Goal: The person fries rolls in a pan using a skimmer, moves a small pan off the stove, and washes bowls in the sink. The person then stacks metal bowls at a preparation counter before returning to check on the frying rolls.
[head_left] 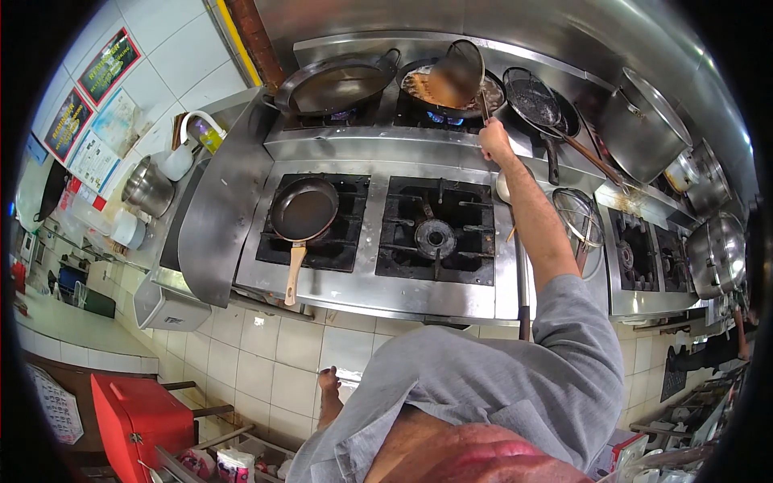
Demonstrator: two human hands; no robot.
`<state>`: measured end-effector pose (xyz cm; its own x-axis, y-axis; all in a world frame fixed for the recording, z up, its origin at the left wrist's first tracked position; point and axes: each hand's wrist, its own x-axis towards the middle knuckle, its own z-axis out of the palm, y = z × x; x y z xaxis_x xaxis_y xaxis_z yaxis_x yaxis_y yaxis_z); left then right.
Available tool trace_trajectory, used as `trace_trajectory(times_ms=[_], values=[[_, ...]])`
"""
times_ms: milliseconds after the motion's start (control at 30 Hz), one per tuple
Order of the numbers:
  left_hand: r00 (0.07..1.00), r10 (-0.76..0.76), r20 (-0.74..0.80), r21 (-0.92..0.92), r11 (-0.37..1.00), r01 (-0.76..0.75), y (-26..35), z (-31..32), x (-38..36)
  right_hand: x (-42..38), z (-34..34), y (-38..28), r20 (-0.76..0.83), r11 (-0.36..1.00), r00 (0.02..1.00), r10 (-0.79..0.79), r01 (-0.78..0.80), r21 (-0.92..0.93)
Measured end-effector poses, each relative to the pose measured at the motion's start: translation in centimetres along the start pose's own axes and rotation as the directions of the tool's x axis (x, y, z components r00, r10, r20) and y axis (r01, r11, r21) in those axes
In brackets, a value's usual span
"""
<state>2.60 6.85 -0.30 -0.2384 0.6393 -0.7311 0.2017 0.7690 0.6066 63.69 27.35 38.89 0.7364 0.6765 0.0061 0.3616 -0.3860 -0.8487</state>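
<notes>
At the back burner, my right hand (495,141) is closed around the handle of a round wire strainer (465,55). The strainer is tilted over a dark wok (412,98) of foaming oil, with a blue flame beneath. Brown food shows in or behind the mesh, too blurred to name. My left hand (328,380) hangs low beside my body, away from the stove (346,294), its fingers curled with nothing visible in them.
A second wok (342,88) sits over a flame at left. On the front burner is a frying pan (304,208) whose wooden handle overhangs the edge. A pan with a strainer (533,101), a large pot (644,129) and another strainer (578,216) stand to the right.
</notes>
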Motion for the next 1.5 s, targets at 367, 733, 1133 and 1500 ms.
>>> trace_trajectory(times_ms=[367, 733, 1133, 1500], values=[[1.000, -0.018, 0.019, 0.124, 0.992, 0.016, 0.2, -0.9, -2.4, 2.2, -2.7, 0.7, 0.139, 0.922, 0.990, 0.033, -0.084, 0.378], [0.997, 0.065, 0.033, 0.149, 0.986, -0.069, -0.1, -0.7, 0.0, 2.3, -3.0, 0.9, 0.328, 0.822, 0.944, 0.049, -0.224, 0.524], [0.997, -0.044, -0.067, 0.107, 0.993, 0.051, -1.5, -2.3, -3.1, 3.9, -10.2, -1.0, 0.529, 0.965, 0.846, 0.073, -0.193, 0.176], [1.000, 0.008, -0.018, 0.056, 0.998, -0.007, -1.3, -0.9, -2.9, 3.6, -6.3, 1.6, 0.668, 0.755, 0.744, -0.009, -0.433, 0.492]])
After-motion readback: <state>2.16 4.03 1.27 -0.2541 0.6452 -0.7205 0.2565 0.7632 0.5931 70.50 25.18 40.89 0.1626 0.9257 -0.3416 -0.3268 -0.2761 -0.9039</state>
